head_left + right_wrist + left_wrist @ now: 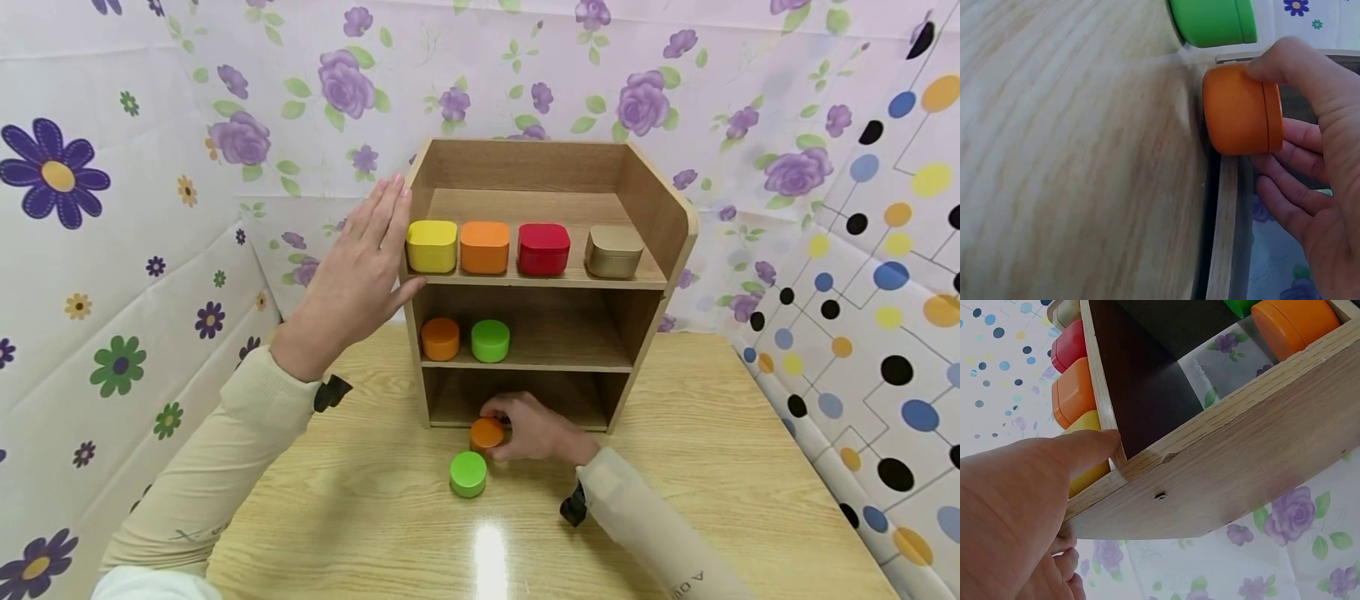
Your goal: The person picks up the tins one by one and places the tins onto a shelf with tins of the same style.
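My right hand (534, 427) pinches a round orange lidded jar (487, 434) between thumb and fingers, at the front edge of the bottom shelf. In the right wrist view the orange jar (1241, 111) overlaps that edge. A round green jar (468, 474) stands on the table just in front. My left hand (360, 267) rests against the left side of a small wooden shelf unit (525, 167), its fingers straight. In the left wrist view the thumb (1094, 447) lies at the unit's front edge, beside a yellow box (1090, 469).
Along the top shelf stand yellow (432, 247), orange (484, 247), red (543, 249) and gold (614, 252) rounded-square boxes. The middle shelf holds a round orange jar (440, 339) and a round green jar (491, 341) at its left. Patterned cloth walls (285, 125) surround the wooden table (360, 517).
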The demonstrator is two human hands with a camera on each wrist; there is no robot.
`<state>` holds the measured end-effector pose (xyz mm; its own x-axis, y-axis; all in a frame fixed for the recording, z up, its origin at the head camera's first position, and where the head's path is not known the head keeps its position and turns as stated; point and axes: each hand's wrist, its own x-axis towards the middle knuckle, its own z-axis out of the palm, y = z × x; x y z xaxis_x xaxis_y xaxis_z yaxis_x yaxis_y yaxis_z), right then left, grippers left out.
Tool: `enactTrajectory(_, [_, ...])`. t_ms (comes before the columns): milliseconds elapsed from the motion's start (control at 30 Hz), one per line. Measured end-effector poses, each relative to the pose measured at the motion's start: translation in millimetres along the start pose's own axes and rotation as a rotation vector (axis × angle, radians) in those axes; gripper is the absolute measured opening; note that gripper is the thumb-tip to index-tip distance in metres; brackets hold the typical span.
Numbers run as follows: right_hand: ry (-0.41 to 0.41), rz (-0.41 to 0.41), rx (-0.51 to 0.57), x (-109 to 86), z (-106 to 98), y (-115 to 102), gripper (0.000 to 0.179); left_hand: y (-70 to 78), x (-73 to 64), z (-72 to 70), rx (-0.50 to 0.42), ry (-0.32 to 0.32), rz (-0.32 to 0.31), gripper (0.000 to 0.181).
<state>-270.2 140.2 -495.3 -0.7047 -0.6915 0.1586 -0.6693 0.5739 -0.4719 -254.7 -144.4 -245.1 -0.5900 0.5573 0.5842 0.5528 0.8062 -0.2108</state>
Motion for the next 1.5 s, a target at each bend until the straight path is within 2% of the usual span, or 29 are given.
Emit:
enactTrajectory(267, [0.002,0.03,0.015,-7.9,-14.3,-3.3,0.045,0.0,-0.2,1.1,-0.004,-0.003,0.0,0.106])
enactTrajectory(500, [0.015,-0.063,-0.02,-15.5,-24.4,-9.8,0.045,-0.3,0.0,1.3,-0.011,0.007,0.0,0.107])
enactTrajectory(767, [-0.046,-0.125,-0.016,-29.3,-44.5,-31.1,0.042,-0.8,-0.7,1.9,-0.022,0.007,0.003,0.106])
enactTrajectory(1000, [-0.091,-0.117,0.0,-41.5,-71.0,-47.6,0.042,-1.8,0.0,2.0,-0.033,0.01,0.004,0.106])
enactTrajectory(1500, [-0.091,-0.1,-0.022,-50.9,-116.9,-57.1,0.04,-1.4,0.6,1.6,-0.041,0.022,0.005,0.107])
